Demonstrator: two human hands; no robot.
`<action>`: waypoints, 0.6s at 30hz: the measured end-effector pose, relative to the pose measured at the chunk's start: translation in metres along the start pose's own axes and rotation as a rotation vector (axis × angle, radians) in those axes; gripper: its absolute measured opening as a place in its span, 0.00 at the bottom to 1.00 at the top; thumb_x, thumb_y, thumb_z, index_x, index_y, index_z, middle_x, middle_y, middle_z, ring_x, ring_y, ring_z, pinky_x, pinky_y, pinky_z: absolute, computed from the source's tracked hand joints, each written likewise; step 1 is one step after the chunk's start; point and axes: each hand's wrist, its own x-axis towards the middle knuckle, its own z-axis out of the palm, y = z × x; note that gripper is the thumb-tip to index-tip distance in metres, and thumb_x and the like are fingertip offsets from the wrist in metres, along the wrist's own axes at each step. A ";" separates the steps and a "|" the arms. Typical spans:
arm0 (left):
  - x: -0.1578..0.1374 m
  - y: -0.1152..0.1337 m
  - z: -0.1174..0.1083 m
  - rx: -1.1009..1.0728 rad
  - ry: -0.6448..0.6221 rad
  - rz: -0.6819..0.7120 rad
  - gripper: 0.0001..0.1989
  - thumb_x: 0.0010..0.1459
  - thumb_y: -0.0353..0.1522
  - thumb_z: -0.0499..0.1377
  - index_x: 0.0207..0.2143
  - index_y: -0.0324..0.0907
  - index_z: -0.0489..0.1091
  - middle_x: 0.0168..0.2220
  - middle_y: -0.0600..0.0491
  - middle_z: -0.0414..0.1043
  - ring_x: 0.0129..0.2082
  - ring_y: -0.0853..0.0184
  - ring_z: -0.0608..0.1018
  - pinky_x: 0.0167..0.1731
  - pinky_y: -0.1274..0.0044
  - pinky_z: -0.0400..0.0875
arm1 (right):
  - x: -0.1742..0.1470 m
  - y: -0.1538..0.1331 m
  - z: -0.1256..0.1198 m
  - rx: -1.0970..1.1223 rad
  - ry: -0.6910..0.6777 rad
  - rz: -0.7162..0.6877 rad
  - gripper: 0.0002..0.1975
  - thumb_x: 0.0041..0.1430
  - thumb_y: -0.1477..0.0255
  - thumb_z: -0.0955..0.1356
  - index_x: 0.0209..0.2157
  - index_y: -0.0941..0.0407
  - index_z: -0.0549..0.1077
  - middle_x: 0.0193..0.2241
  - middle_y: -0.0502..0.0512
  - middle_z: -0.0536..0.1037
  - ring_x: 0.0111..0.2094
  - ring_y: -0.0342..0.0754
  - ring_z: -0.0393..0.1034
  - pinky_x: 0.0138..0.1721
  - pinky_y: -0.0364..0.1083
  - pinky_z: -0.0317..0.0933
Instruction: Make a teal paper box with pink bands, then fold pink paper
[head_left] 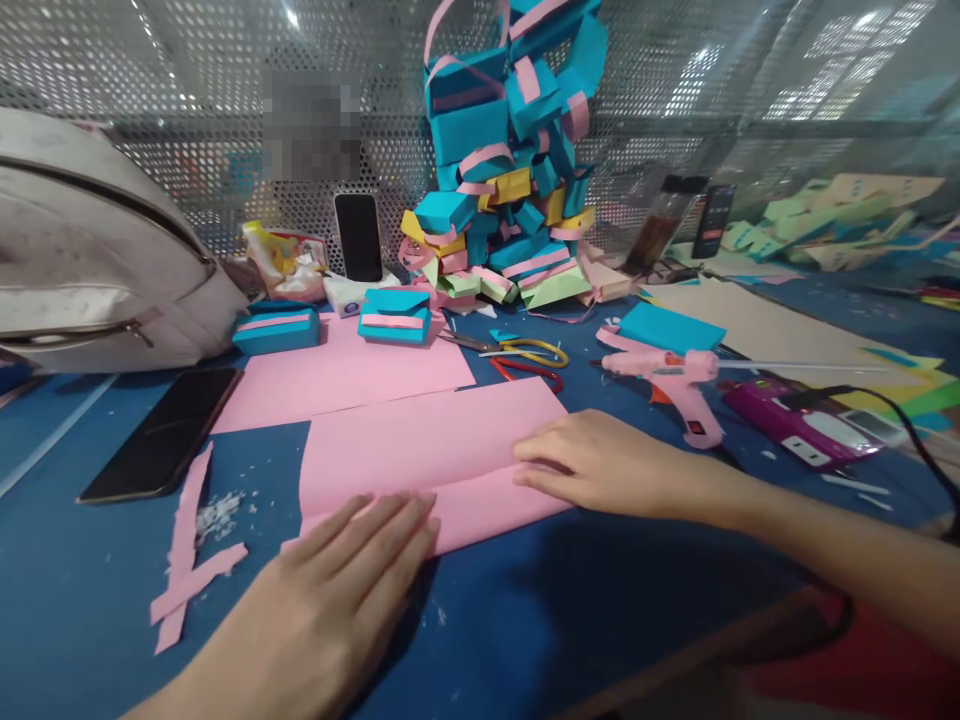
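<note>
A pink sheet of paper (420, 440) lies in front of me with its near part folded over into a flap. My left hand (337, 580) rests flat on the flap's left end, fingers stretched out side by side. At the right end, my right hand (577, 460) has its fingers bent around the folded edge, thumb and fingers close together on the paper. Behind it lies a second pink sheet (352, 365). Scissors (525, 355) with yellow and red handles are just beyond the sheet, and a pink glue gun (675, 380) lies right of my right hand.
Two blue paper boxes (394, 315) sit behind the sheets, below a tall stack of blue paper boxes (510, 150). A black phone (161, 435) and torn pink strips (184, 560) lie left. A purple power strip (810, 425) with a cable is right; a white bag (97, 250) stands far left.
</note>
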 end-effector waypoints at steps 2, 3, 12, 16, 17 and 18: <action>0.003 0.006 0.001 0.033 0.019 0.018 0.24 0.67 0.36 0.46 0.63 0.40 0.62 0.60 0.46 0.67 0.56 0.58 0.74 0.48 0.69 0.76 | 0.001 0.001 0.002 0.023 -0.014 -0.005 0.17 0.69 0.64 0.60 0.28 0.55 0.71 0.31 0.52 0.79 0.35 0.50 0.73 0.32 0.45 0.52; 0.004 0.008 0.001 0.047 0.028 0.032 0.25 0.68 0.41 0.45 0.62 0.41 0.63 0.59 0.46 0.69 0.56 0.58 0.75 0.46 0.70 0.77 | 0.001 0.002 0.004 0.041 -0.019 -0.012 0.17 0.70 0.66 0.60 0.29 0.54 0.72 0.32 0.51 0.79 0.36 0.50 0.73 0.34 0.45 0.53; -0.001 0.010 0.017 0.073 -0.003 0.071 0.25 0.71 0.38 0.39 0.64 0.40 0.60 0.62 0.49 0.65 0.61 0.61 0.68 0.52 0.73 0.71 | 0.006 0.015 0.025 0.100 0.088 0.010 0.13 0.65 0.72 0.62 0.24 0.55 0.62 0.25 0.47 0.73 0.28 0.44 0.66 0.29 0.44 0.49; -0.003 0.008 0.027 0.071 -0.016 0.052 0.24 0.71 0.39 0.42 0.64 0.42 0.59 0.64 0.51 0.63 0.63 0.59 0.66 0.55 0.71 0.67 | 0.007 0.017 0.028 0.150 0.116 0.026 0.11 0.63 0.73 0.63 0.25 0.55 0.63 0.24 0.46 0.71 0.26 0.43 0.63 0.29 0.43 0.47; -0.004 0.008 0.030 0.070 -0.013 0.051 0.23 0.71 0.39 0.42 0.64 0.43 0.59 0.63 0.51 0.63 0.62 0.60 0.66 0.56 0.71 0.66 | 0.008 0.017 0.029 0.160 0.124 0.026 0.11 0.62 0.73 0.64 0.25 0.55 0.63 0.24 0.46 0.71 0.26 0.43 0.62 0.28 0.43 0.47; -0.003 0.007 0.031 0.069 -0.013 0.051 0.23 0.71 0.39 0.43 0.64 0.44 0.59 0.63 0.52 0.64 0.62 0.60 0.67 0.58 0.70 0.65 | 0.008 0.017 0.030 0.169 0.133 0.025 0.11 0.62 0.73 0.64 0.25 0.55 0.63 0.24 0.46 0.70 0.25 0.42 0.61 0.28 0.43 0.47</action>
